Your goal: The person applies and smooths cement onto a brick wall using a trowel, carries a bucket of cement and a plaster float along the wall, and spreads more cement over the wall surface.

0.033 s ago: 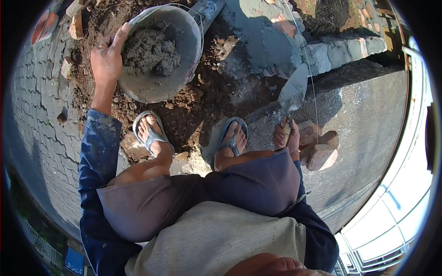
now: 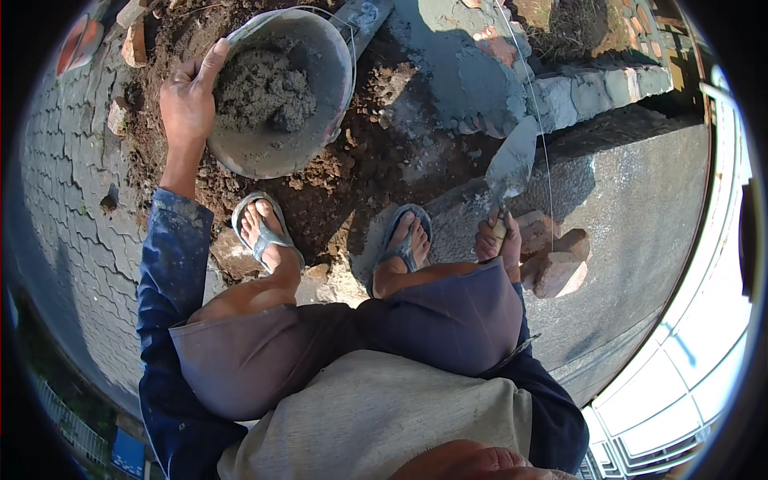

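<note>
My left hand (image 2: 189, 104) is closed on the left rim of a bucket (image 2: 244, 157), thumb lying along the edge and the fingers mostly hidden outside it. Inside, a heap of wet grey mortar (image 2: 276, 92) rests against the bucket's left part, and a thin wire handle hangs over the far right rim. In my right hand (image 2: 498, 238) is the handle of a trowel (image 2: 514, 162), held beside my right knee. Its mortar-smeared blade points away from me, close to a low mortar-covered brick wall (image 2: 584, 98).
A taut string (image 2: 546, 160) runs past the trowel's right side. Broken bricks (image 2: 560, 274) lie right of my right hand. Loose soil (image 2: 320, 172) surrounds the bucket, with paving blocks (image 2: 68, 172) at left and a rough grey slab (image 2: 632, 216) at right. My sandalled feet stand between.
</note>
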Demonstrator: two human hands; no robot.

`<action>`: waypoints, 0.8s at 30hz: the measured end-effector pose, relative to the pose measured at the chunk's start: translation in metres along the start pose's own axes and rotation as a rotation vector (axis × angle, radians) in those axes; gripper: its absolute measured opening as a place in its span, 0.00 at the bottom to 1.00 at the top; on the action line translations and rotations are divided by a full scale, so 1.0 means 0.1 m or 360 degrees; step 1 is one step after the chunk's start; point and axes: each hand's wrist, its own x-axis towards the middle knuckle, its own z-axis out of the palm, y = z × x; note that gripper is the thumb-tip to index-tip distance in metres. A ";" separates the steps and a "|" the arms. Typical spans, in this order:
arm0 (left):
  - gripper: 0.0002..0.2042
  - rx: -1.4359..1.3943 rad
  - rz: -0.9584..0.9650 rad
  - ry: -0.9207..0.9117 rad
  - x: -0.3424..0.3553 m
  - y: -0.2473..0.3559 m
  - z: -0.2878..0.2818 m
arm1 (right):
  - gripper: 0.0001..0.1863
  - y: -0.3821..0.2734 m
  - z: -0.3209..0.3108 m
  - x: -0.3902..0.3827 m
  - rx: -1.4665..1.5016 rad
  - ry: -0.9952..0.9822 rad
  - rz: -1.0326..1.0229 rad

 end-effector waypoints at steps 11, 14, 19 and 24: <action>0.27 0.0021 -0.0018 0.0008 -0.10 0.05 -0.03 | 0.14 0.41 1.27 1.09 -0.3600 -0.0334 -0.1261; 0.26 -0.0012 0.0077 -0.0018 -0.10 0.05 0.00 | 0.08 0.29 1.62 1.59 -0.4076 -0.0047 -0.1620; 0.29 -0.0152 0.0058 0.0070 -0.18 0.08 0.04 | 0.11 0.09 1.87 1.92 -0.4259 -0.0229 -0.1955; 0.28 -0.0142 0.0022 0.0164 -0.24 0.14 0.13 | 0.18 0.63 1.73 1.94 -0.3609 -0.0846 -0.1268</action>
